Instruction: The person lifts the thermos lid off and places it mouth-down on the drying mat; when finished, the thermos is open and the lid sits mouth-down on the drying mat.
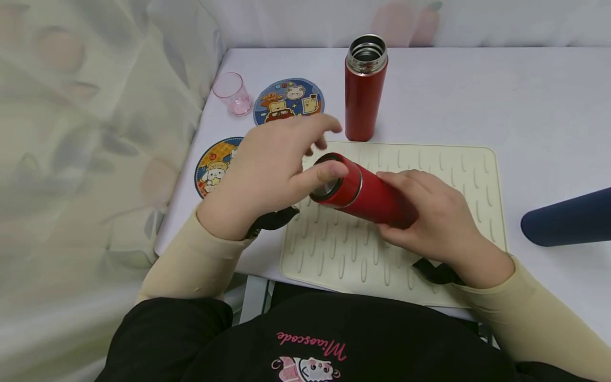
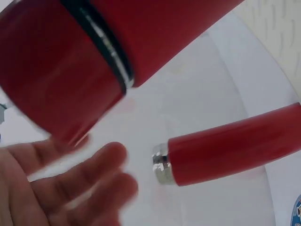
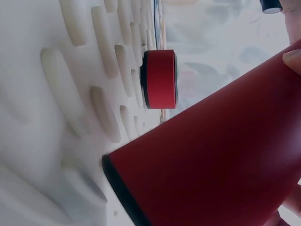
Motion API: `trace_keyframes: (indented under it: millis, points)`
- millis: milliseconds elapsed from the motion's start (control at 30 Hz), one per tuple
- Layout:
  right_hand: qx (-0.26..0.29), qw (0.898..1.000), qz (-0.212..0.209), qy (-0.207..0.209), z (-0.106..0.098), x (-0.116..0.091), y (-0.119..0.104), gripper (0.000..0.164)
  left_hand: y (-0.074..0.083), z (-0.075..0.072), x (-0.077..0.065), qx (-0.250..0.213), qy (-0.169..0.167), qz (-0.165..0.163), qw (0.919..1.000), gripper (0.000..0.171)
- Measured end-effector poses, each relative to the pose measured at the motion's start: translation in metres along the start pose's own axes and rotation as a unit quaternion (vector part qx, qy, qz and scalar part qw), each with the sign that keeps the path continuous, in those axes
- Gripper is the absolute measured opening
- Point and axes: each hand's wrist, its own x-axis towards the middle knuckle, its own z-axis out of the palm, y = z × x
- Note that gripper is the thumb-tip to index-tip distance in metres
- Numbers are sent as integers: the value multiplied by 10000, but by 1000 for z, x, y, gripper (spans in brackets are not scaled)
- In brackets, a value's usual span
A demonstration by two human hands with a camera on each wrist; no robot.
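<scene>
The right hand (image 1: 429,220) grips the body of a capped red flask (image 1: 377,199), fingers on the far side and thumb on the near. The left hand (image 1: 272,164) is loosely spread, not closed round anything; its thumb crosses in front of the cap (image 2: 56,70), though contact cannot be told. The step in hand looks like working at that cap: best to keep the right hand firm low on the body, bring the left fingers and thumb right round the cap below its top edge, and turn along the flask's axis so the tilted body does not roll.

The flask lies between the two hands, tilted, its cap end beside the left thumb and its base toward the right palm, above a cream ridged mat (image 1: 482,175).

Further out, the right wrist view shows a loose red cap (image 3: 160,79) on the mat. An uncapped red flask (image 1: 364,103) stands on the tabletop (image 1: 453,95) just beyond the mat. Past the left hand are two cartoon coasters (image 1: 277,90) and a pink tumbler (image 1: 234,95); a dark blue bottle (image 1: 573,220) is off to the right.
</scene>
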Motion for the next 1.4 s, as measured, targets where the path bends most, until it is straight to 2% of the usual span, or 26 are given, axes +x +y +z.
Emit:
trace_keyframes:
  millis: [33, 67, 167, 233, 300, 400, 500, 567, 700, 800, 867, 933, 1000, 1067, 1133, 1200, 1267, 1400]
  points:
    - [47, 10000, 19, -1, 0, 0, 0, 81, -1, -2, -1, -220, -21, 239, 9995, 108]
    - [92, 9999, 44, -6, -1, 0, 1, 82, -3, -3, -3, -432, -79, 509, 9977, 99]
    - [189, 9998, 105, -21, -2, 1, 2, 83, -6, -5, -6, -904, -398, 1398, 9852, 77]
    - [218, 9997, 141, -18, -2, 1, 2, 84, -7, -5, -7, -1027, -511, 1755, 9778, 72]
    - [243, 9996, 155, -19, -3, 1, 3, 84, -8, -5, -7, -1005, -480, 1934, 9748, 62]
    - [266, 9995, 184, -30, -2, 1, 2, 83, -9, -4, -8, -1016, -387, 1991, 9739, 51]
    - [262, 9994, 235, -53, -2, 0, 1, 83, -9, -5, -8, -1000, -327, 1845, 9772, 51]
    - [252, 9993, 264, -73, -2, 0, 0, 83, -7, -5, -8, -915, -307, 1574, 9828, 55]
    - [228, 9993, 254, -122, -2, -1, -4, 83, -1, -5, -7, -316, -189, 647, 9972, 64]
    - [231, 9995, 197, -130, -1, 0, -7, 82, 2, -1, -7, 247, 34, 219, 9994, 66]
    - [226, 9995, 155, -128, -1, 0, -8, 82, 3, 1, -7, 434, 179, 125, 9988, 66]
    - [234, 9996, 124, -112, -1, 1, -8, 82, 1, 1, -8, 426, 304, 152, 9985, 69]
    - [253, 9995, 123, -116, -2, 2, -7, 84, 0, -1, -9, 215, 302, 312, 9988, 77]
    - [297, 9994, 160, -115, -4, 3, -6, 85, -2, -3, -10, -244, 193, 687, 9972, 83]
    - [385, 9989, 225, -121, -5, 4, -5, 87, -5, -5, -11, -681, 3, 1186, 9906, 86]
    - [463, 9984, 309, -131, -7, 4, -4, 88, -7, -6, -11, -1037, -243, 1629, 9809, 81]
    - [514, 9979, 375, -155, -8, 5, -4, 89, -9, -7, -11, -1160, -338, 1929, 9737, 72]
    - [539, 9973, 442, -236, -9, 5, -5, 90, -11, -9, -10, -1068, -320, 2095, 9714, 57]
